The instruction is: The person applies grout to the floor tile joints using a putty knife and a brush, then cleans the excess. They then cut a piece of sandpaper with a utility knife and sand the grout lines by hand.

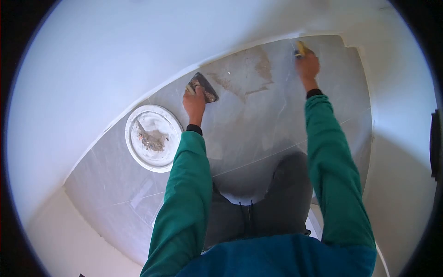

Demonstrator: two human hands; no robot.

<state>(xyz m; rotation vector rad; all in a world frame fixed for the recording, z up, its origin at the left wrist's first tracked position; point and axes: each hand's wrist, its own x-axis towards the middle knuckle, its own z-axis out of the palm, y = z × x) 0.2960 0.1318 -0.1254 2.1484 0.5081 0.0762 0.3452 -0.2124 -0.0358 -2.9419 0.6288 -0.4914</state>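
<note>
My left hand [194, 102] is closed around the handle of a wide trowel [208, 89], whose dark blade carries brownish residue. Farther right and forward, my right hand [308, 66] grips a small tool with a yellowish handle [302, 48], close to the foot of the wall; motion blurs it and its working end is hard to make out. Between the two hands, brown smears [264, 69] mark the grey tiled floor [258, 120]. To the left of my left forearm lies a round white lid or tray [132, 147] with a heap of greyish-brown debris [154, 140] in it.
A white wall [124, 51] curves along the far and left edge of the floor, and another wall [397, 138] stands at the right. My knees are bent over the tiles in the lower middle. A dark object [435, 145] shows at the far right edge.
</note>
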